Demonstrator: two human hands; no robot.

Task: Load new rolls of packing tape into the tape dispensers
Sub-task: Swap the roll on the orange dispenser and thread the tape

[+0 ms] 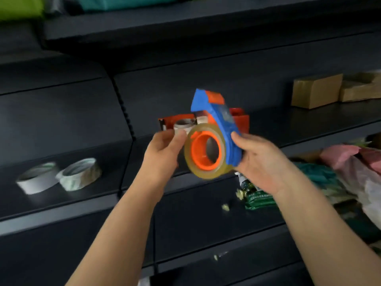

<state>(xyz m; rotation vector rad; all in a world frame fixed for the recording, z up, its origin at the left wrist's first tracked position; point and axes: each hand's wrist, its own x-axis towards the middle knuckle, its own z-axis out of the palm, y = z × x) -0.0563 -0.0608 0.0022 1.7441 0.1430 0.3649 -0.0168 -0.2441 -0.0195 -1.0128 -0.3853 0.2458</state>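
Observation:
A blue and orange tape dispenser (218,120) is held up in front of the dark shelves, gripped at its lower blue body by my right hand (261,162). A clear yellowish tape roll (193,162) sits on the dispenser's orange hub (198,155). My left hand (162,149) is at the roll's left edge, fingers curled; whether it grips the roll is unclear. Behind them on the shelf stands another orange dispenser (240,120) with an empty cardboard core (184,124).
Two white rolls (39,178) (79,174) lie on the left shelf. Cardboard boxes (315,89) sit at the upper right. Pink and green bagged goods (350,168) crowd the right shelf. A green packet (257,198) and crumbs lie below my right hand.

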